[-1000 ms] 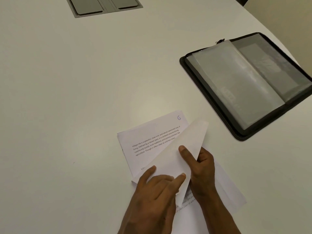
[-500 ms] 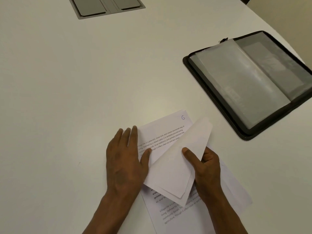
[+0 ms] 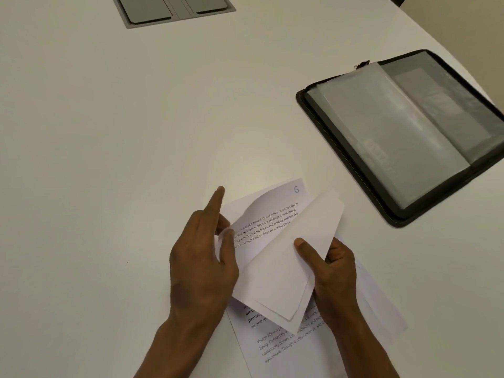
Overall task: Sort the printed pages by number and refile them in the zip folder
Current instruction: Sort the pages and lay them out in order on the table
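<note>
While a white table [image 3: 114, 137] fills the view, an open black zip folder [image 3: 338, 148] with clear sleeves lies at its right side, well apart from the printed pages. A grey recessed panel [image 3: 174, 9] sits at the far edge. Near the person, loose pages [image 3: 321, 350] lie flat. The right hand [image 3: 331, 271] grips a lifted stack of sheets [image 3: 289, 257], thumb on top. The left hand [image 3: 201, 257] pinches the curled edge of the page numbered 6 [image 3: 268, 214], forefinger extended.
</note>
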Demonstrator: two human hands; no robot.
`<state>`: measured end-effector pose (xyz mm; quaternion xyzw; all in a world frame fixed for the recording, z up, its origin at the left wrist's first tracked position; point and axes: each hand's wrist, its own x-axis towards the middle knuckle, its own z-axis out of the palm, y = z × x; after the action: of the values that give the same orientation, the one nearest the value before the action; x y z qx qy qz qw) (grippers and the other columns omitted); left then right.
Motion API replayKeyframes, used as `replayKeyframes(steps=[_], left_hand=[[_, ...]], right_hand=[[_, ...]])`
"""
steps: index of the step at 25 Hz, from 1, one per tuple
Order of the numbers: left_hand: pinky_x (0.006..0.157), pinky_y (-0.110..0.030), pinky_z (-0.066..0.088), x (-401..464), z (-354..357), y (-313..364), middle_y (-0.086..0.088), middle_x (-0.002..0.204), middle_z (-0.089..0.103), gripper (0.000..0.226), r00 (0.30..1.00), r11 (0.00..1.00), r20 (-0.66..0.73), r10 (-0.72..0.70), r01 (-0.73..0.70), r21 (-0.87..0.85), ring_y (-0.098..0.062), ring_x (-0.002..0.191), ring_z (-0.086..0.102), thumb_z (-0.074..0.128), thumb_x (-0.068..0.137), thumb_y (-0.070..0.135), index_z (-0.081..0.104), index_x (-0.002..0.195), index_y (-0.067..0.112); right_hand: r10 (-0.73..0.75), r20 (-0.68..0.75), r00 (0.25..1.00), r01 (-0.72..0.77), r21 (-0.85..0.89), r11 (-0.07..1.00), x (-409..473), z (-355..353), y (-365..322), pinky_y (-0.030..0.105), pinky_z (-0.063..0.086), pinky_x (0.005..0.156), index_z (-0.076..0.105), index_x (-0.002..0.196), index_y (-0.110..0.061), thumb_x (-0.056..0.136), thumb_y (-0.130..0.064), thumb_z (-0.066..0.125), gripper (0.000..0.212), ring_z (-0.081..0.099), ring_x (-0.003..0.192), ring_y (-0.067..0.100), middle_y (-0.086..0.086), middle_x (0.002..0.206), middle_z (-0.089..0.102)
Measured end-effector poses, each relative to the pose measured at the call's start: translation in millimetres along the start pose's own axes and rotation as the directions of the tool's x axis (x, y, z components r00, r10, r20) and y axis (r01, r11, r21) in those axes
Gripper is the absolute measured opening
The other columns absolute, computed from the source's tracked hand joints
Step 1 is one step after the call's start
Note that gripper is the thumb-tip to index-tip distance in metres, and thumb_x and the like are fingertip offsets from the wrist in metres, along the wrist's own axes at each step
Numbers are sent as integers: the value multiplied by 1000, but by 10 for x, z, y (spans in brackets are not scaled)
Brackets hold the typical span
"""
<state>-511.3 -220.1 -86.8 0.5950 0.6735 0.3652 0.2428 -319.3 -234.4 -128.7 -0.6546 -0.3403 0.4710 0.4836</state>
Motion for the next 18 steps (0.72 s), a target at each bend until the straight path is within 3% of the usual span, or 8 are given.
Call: replayKeyframes(steps=[3, 5, 8, 10, 12, 15, 16, 18], left_hand=[[88, -8, 42, -231, -86, 186, 13, 98, 62, 57, 980, 978, 81, 181, -171, -117, -5, 94, 59, 64, 88, 13, 51, 143, 19], [93, -21, 45, -433, -17, 178, 11, 97, 63, 54, 928, 937, 135, 348, -338, -93, -10, 95, 58, 61, 85, 11, 56, 139, 17], [92, -37, 52, -682, 221, 66, 6, 90, 67, 48, 831, 842, 204, 517, -537, 52, -12, 89, 65, 66, 86, 16, 56, 134, 17], [89, -40, 55, -741, 314, 4, 8, 88, 68, 37, 812, 816, 205, 547, -572, 85, -8, 89, 66, 54, 95, 22, 52, 132, 20], [92, -37, 53, -775, 285, 22, 14, 94, 68, 33, 838, 854, 203, 507, -520, 12, -2, 97, 63, 46, 102, 36, 54, 132, 26], [96, -25, 48, -622, 93, 101, 18, 113, 67, 46, 948, 946, 191, 256, -204, -252, -5, 113, 61, 65, 88, 56, 64, 126, 30], [97, -25, 48, -509, 54, 66, 14, 117, 66, 45, 975, 958, 149, 165, -123, -258, -8, 114, 61, 67, 86, 52, 67, 123, 26], [103, -28, 43, -194, 29, -121, 5, 127, 62, 44, 999, 999, 37, 32, -31, -16, -15, 121, 56, 63, 87, 44, 65, 125, 22]], right_hand=[[1, -5, 1000, -1, 7, 1000, -8, 14, -40, 24, 59, 67, 73, 96, -17, 77, -30, 82, 25, 74, 85, 17, -4, 92, 78], [25, -19, 1000, -24, 42, 999, -14, 11, -65, 24, 59, 67, 73, 95, -21, 80, -34, 66, 21, 74, 83, 16, -4, 91, 78], [105, -57, 993, -102, 66, 993, -13, 4, -37, 31, 61, 73, 68, 105, -30, 80, -62, 59, 41, 73, 89, 21, -2, 99, 77], [148, -79, 986, -140, 97, 985, -16, 15, -46, 32, 61, 72, 63, 106, -34, 66, -85, 57, 65, 72, 89, 21, -5, 100, 74], [71, -66, 995, -68, 42, 997, -16, 13, -48, 23, 59, 64, 65, 100, -31, 70, -74, 69, 53, 73, 85, 18, -10, 91, 76], [-1, -13, 1000, 2, 15, 1000, -16, 11, -87, 22, 58, 65, 73, 91, -21, 82, -26, 79, 12, 74, 82, 15, -7, 88, 78], [-4, -6, 1000, 4, 25, 1000, -16, -4, -63, 23, 57, 65, 74, 90, -18, 81, -23, 81, 13, 74, 80, 15, -3, 88, 78], [10, -18, 1000, -10, 33, 999, -19, -10, -52, 21, 55, 62, 73, 91, -14, 76, -29, 77, 21, 74, 77, 15, 0, 87, 78]])
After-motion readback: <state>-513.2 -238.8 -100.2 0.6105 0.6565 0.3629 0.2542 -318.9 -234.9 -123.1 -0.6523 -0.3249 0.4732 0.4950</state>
